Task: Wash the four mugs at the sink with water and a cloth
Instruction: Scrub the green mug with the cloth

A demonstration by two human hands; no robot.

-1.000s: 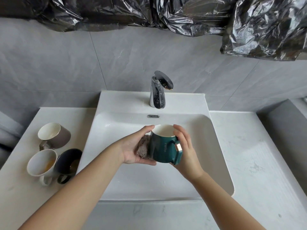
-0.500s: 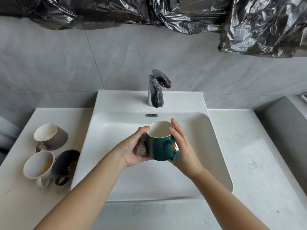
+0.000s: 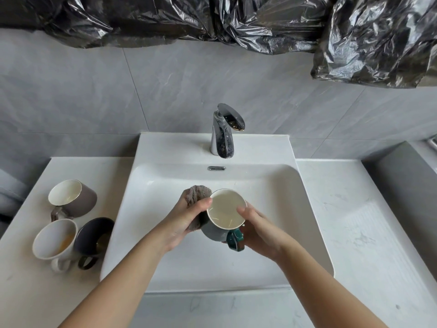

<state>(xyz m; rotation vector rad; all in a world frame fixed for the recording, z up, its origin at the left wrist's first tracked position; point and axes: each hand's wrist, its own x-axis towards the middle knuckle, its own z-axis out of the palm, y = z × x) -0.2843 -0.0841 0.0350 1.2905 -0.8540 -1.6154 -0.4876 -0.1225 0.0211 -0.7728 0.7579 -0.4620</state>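
Over the white sink (image 3: 165,268) I hold a green mug (image 3: 223,210) with a white inside, its mouth tilted up toward me. My right hand (image 3: 257,230) grips it by the body near the green handle. My left hand (image 3: 186,217) holds a grey-brown cloth (image 3: 197,192) against the mug's left side, thumb at the rim. Three more mugs lie on the left counter: a taupe mug (image 3: 73,197), a white mug (image 3: 53,240) with a yellowish stain inside, and a dark mug (image 3: 94,235).
A chrome tap (image 3: 223,136) stands behind the basin; no water runs from it. White marble counter (image 3: 354,221) extends to the right. Crumpled black plastic sheeting (image 3: 236,20) hangs over the grey tiled wall above.
The green mug has been tipped from upright so that its mouth faces up toward me and it sits lower in the basin. The cloth has shifted up along the mug's left side.
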